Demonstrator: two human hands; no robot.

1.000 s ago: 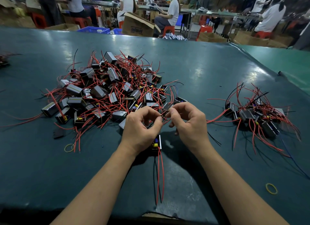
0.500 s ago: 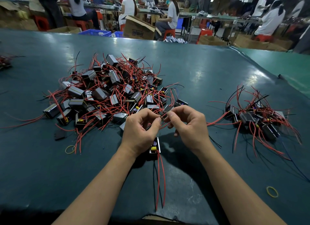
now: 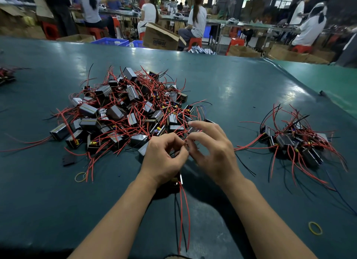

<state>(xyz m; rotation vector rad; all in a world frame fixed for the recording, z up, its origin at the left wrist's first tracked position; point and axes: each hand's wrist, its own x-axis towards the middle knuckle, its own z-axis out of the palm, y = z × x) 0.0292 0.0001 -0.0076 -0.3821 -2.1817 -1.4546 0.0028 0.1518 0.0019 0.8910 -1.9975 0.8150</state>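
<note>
Head view, single entry.

Item: small black box-shaped component with a yellow part on its near face. It lies on the dark green table top, mostly hidden under the heel of the left hand. Its thin red and black lead wires trail from the near face towards the viewer. Further thin wire ends rise between the two hands.

Left hand: fingers curled, thumb and fingertips pinching the wire ends.

Right hand: fingers spread and loosely extended, blurred. One fingertip meets the wire ends beside the left thumb. Whether it pinches them cannot be told.

Surroundings:
- Large heap of grey-black box components with tangled red wires, just beyond the hands.
- Smaller heap of like components, to the right and apart from the hands.
- Yellow rubber band, near right on the table.
- Second yellow rubber band, near left.
- Small flat black piece, beside the large heap.
- Brown cardboard box and seated people, beyond the table's far edge.
</note>
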